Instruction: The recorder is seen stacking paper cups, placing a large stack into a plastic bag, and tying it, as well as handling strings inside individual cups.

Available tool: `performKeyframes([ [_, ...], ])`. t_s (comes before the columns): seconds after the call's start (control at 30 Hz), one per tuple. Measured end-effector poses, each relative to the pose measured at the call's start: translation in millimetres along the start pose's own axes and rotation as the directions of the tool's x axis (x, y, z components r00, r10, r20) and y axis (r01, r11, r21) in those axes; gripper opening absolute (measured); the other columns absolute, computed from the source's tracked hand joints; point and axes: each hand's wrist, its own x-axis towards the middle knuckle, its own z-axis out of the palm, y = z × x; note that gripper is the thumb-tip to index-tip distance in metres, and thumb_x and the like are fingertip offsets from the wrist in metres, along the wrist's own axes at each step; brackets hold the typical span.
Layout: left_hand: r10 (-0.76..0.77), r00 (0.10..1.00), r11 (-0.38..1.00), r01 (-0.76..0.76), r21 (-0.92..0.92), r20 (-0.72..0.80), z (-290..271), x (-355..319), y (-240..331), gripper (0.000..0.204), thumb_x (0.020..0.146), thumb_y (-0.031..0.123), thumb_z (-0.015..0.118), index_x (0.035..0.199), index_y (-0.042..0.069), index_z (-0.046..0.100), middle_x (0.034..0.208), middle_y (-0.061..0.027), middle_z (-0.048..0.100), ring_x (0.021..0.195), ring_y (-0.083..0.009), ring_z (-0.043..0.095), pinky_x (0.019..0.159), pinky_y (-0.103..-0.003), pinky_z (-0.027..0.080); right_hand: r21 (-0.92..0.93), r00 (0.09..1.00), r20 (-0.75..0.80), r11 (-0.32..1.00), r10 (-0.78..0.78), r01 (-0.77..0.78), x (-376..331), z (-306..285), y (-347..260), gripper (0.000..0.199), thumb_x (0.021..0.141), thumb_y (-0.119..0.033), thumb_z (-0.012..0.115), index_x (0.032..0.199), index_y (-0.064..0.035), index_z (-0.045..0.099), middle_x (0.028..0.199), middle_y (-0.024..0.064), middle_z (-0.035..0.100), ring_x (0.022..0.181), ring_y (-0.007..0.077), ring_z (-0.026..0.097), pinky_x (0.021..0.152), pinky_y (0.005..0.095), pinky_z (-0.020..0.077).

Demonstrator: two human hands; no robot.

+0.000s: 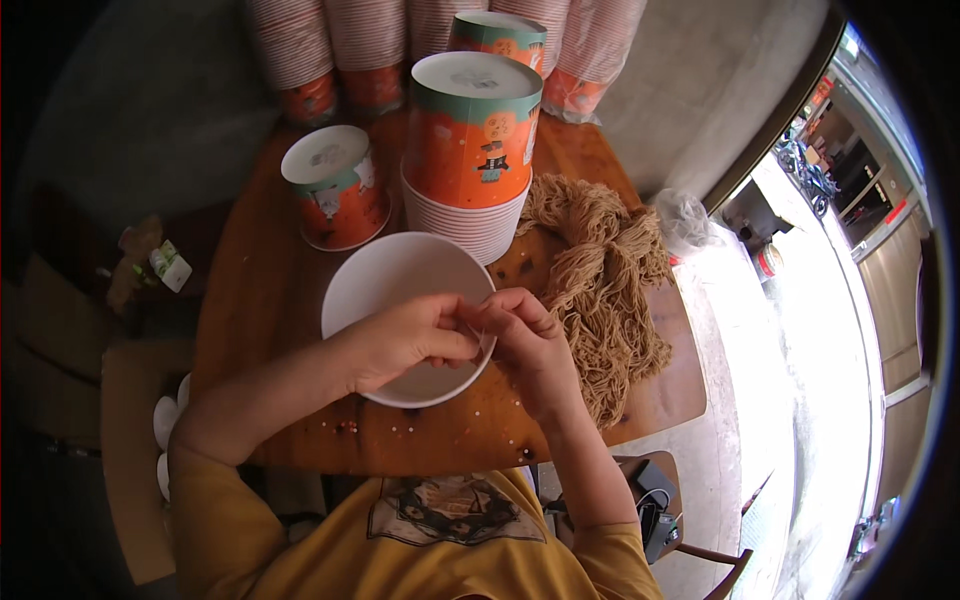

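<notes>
Yellow shirt [320,560] sits on the near side of the white bucket [372,280]. Left hand [412,338] and right hand [528,345] meet above that bucket's right rim, fingertips pinching a thin pale thing [481,343], too small to identify; brown yarn [600,290] lies right of the bucket.

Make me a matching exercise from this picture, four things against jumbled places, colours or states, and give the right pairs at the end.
Things:
1. Open tub
2. Yarn
3. Shirt
4. Bagged stacks

Places, colours or states:
A. Mustard yellow
B. At the back of the table
C. Mouth up, below the left fingers
D. Tan and tangled

Right pairs: 1-C, 2-D, 3-A, 4-B
</notes>
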Motion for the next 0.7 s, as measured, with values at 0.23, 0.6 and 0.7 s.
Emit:
performKeyframes([
  [0.23,0.094,0.996,0.995,-0.094,-0.015,-0.006,8,-2,1,0.011,0.091,0.016,0.057,0.095,0.006,0.056,0.088,0.0012,0.056,0.078,-0.0052,0.049,0.070,-0.021,0.041,0.218,0.995,0.034,0.971,0.098,-0.103,5,-4,1,0.010,0.097,-0.020,0.052,0.098,-0.0133,0.059,0.079,-0.0060,0.059,0.066,0.0024,0.052,0.058,0.0177,0.0388],
  [0.6,0.102,0.971,0.995,-0.104,0.002,-0.215,-12,-44,1,0.013,0.095,0.019,0.055,0.094,0.006,0.054,0.085,-0.0011,0.059,0.076,-0.0068,0.055,0.066,-0.021,0.043,0.333,0.968,0.238,0.929,0.083,-0.162,10,36,42,0.024,0.099,-0.020,0.052,0.121,-0.0116,0.051,0.091,-0.0004,0.058,0.082,0.0071,0.057,0.070,0.0221,0.0482],
  [0.7,0.066,0.967,0.995,-0.082,-0.053,-0.248,-16,-48,7,0.013,0.095,0.019,0.056,0.095,0.005,0.054,0.085,-0.0015,0.060,0.073,-0.0066,0.055,0.066,-0.020,0.043,-0.181,0.955,0.295,0.983,0.026,0.030,17,21,18,0.039,0.095,-0.020,0.058,0.129,-0.0099,0.040,0.086,0.0012,0.059,0.073,0.0109,0.058,0.064,0.0258,0.0484],
])
